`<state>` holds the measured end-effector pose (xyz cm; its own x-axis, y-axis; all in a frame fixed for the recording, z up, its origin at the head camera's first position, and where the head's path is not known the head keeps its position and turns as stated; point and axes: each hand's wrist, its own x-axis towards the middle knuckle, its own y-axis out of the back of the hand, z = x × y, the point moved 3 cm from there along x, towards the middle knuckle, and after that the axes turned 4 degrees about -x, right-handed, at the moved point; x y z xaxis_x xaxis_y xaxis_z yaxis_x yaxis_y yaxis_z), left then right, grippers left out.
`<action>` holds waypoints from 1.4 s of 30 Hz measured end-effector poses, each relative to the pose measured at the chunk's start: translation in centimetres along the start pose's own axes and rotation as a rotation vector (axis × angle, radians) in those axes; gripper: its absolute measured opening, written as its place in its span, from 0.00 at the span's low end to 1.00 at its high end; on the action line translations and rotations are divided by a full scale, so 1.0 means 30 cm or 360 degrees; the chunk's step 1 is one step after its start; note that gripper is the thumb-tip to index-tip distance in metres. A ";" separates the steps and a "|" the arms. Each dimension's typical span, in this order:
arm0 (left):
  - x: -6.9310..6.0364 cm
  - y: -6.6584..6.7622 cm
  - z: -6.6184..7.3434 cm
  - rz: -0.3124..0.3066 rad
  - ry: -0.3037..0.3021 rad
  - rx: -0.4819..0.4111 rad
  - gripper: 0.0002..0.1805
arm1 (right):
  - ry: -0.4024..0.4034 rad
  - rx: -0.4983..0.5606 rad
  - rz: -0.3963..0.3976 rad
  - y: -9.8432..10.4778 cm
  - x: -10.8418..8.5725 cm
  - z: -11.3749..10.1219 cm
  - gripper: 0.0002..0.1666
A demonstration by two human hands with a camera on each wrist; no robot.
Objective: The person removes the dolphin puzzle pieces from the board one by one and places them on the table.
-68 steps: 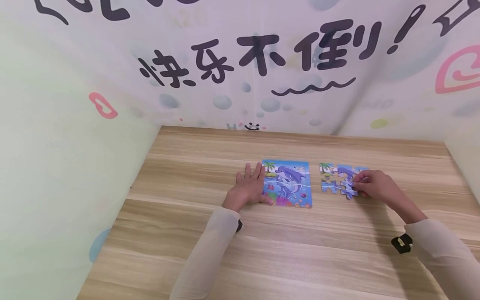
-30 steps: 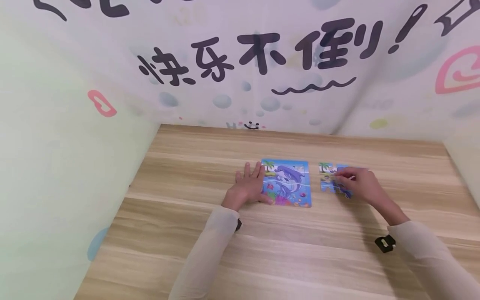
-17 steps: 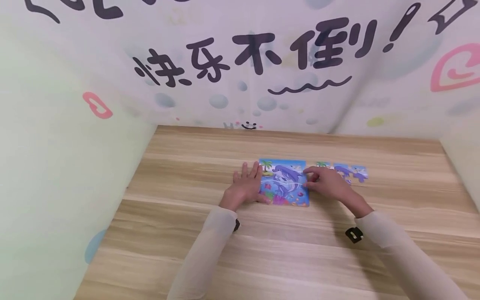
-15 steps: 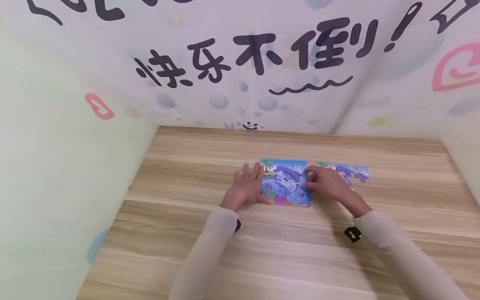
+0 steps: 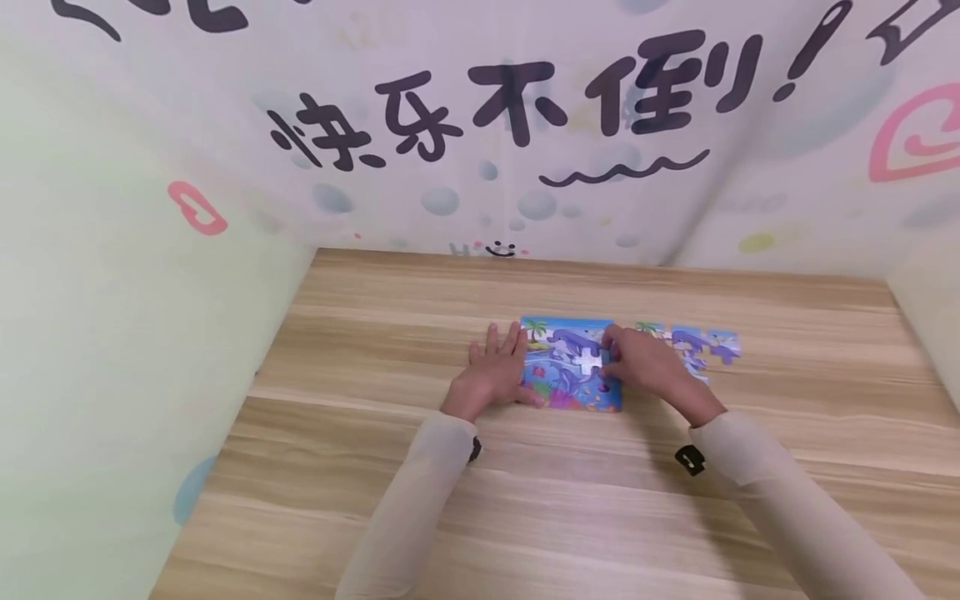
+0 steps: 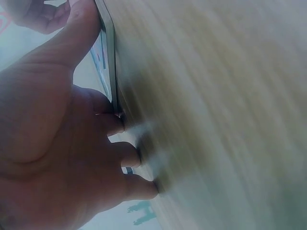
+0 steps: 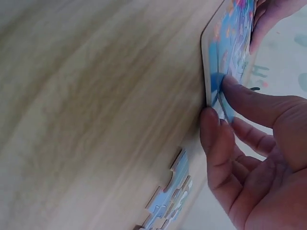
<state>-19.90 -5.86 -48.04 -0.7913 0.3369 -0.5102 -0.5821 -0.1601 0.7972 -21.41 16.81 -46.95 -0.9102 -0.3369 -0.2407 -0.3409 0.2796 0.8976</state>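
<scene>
Pinching what seems a blue printed jigsaw piece (image 7: 226,108), its long axis hidden by fingers, right hand (image 5: 643,360) at right edge of square blue dolphin jigsaw board (image 5: 566,322) on wood-grain worktop (image 5: 555,500). White piece-shaped gap (image 5: 591,361) just left of it; spread left hand (image 5: 491,375) farther, touching left edge. Dolphin's snout points left.

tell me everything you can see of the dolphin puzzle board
The dolphin puzzle board is a flat, squarish panel with rounded corners, apparently wood or card. Its blue print shows dolphins, a palm tree and pink coral. Right of centre, a jigsaw-shaped gap shows pale backing. It lies picture up on the table. The left grip lies spread at its left edge, thumb on top; the right grip, at the right edge, pinches what looks like a blue puzzle piece.
</scene>
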 end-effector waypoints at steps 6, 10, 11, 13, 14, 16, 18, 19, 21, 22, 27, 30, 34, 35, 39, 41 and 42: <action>-0.008 0.018 0.008 -0.0001 -0.0003 -0.0008 0.63 | 0.0028 0.0064 0.0078 0.020 -0.009 -0.004 0.15; -0.008 0.018 0.011 -0.0003 -0.0005 -0.0006 0.63 | 0.0020 0.0237 0.0042 0.019 -0.005 0.018 0.11; -0.007 0.016 0.011 -0.0003 -0.0005 -0.0003 0.63 | 0.0013 0.0302 0.0025 0.016 -0.004 0.026 0.10; -0.005 0.012 0.010 -0.0007 -0.0006 -0.0001 0.63 | -0.0030 0.0447 -0.0008 0.007 -0.002 0.045 0.09; -0.004 0.009 0.010 -0.0009 -0.0005 -0.0003 0.63 | -0.0059 0.0530 -0.0025 0.001 -0.002 0.053 0.09; -0.002 0.004 0.008 -0.0012 -0.0004 -0.0006 0.63 | -0.0107 0.0677 -0.0052 -0.008 -0.002 0.068 0.10; 0.000 0.002 0.006 -0.0010 -0.0002 -0.0018 0.63 | -0.0143 0.0805 -0.0068 -0.013 -0.003 0.077 0.11; 0.001 0.002 0.005 -0.0008 0.0000 -0.0024 0.63 | -0.0160 0.0873 -0.0078 -0.013 -0.005 0.080 0.12; 0.002 0.002 0.003 -0.0003 0.0003 -0.0024 0.63 | -0.0180 0.0982 -0.0095 -0.010 -0.008 0.085 0.13; 0.002 0.003 0.001 -0.0001 0.0005 -0.0024 0.63 | -0.0184 0.1034 -0.0107 -0.008 -0.010 0.088 0.14; -0.002 0.003 -0.002 -0.0006 -0.0004 -0.0023 0.62 | -0.0198 0.1196 -0.0167 0.016 -0.031 0.106 0.17; -0.002 0.002 -0.004 0.0000 -0.0017 -0.0027 0.63 | -0.0224 0.1241 -0.0190 0.025 -0.046 0.127 0.20; -0.002 0.001 -0.009 0.0015 -0.0032 -0.0035 0.63 | -0.0259 0.1283 -0.0192 0.027 -0.065 0.158 0.24; -0.001 0.001 -0.011 0.0018 -0.0037 -0.0040 0.62 | -0.0268 0.1286 -0.0186 0.028 -0.070 0.166 0.25; -0.004 0.005 -0.014 0.0009 -0.0070 -0.0016 0.61 | -0.0282 0.1268 -0.0167 0.036 -0.093 0.197 0.27; -0.006 0.009 -0.015 0.0008 -0.0090 -0.0012 0.61 | -0.0278 0.1255 -0.0170 0.039 -0.102 0.213 0.28; -0.008 0.012 -0.015 0.0005 -0.0099 -0.0011 0.61 | -0.0276 0.1252 -0.0173 0.042 -0.107 0.220 0.28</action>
<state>-20.00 -6.42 -47.79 -0.7800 0.3935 -0.4866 -0.5813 -0.1677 0.7962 -20.47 24.16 -47.49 -0.8641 -0.2722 -0.4233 -0.4359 0.8253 0.3591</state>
